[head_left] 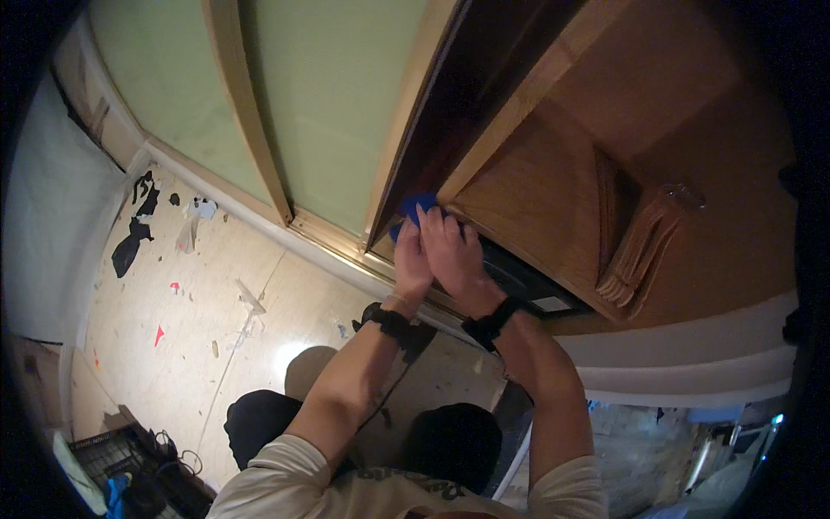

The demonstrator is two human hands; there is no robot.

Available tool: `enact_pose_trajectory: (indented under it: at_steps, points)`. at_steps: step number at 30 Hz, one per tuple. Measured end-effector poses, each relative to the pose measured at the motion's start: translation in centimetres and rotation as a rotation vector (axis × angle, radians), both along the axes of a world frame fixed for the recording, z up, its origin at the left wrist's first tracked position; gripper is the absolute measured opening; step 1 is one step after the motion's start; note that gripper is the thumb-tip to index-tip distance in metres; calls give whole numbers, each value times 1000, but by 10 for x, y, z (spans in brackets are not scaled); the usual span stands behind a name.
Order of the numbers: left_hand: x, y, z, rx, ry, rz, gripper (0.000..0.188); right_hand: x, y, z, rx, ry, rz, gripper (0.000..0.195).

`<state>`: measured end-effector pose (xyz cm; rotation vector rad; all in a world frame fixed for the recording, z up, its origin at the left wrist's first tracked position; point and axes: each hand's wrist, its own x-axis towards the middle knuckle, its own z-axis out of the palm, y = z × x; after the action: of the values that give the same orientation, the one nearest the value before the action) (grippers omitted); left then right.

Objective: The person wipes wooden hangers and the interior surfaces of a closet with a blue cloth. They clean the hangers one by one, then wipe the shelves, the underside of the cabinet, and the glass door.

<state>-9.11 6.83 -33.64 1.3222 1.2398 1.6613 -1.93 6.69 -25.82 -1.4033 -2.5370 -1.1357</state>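
My left hand and my right hand are pressed together at the foot of an upright wooden divider. Both grip a crumpled blue cloth, which shows beyond the fingertips and at the left hand's outer side. Much of the cloth is covered by the fingers. A dark recess opens behind it, left of the divider. Below my right hand lies a black panel with a white label, set in the wooden base.
Left of the recess stand pale green panels in wooden frames over a metallic track. A pleated brown object lies in the wooden compartment at right. Plastic scraps and black scraps litter the floor. A black crate with cables stands lower left.
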Motion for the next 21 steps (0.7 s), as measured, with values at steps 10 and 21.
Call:
enact_pose_trajectory:
  at_steps: [10,21]
  points:
    - [-13,14,113,265,191,-57,35,10,-9,76,168,474,138,40]
    - [26,-8,72,250,1049,200,52,71,-27,21,2,760,22,35]
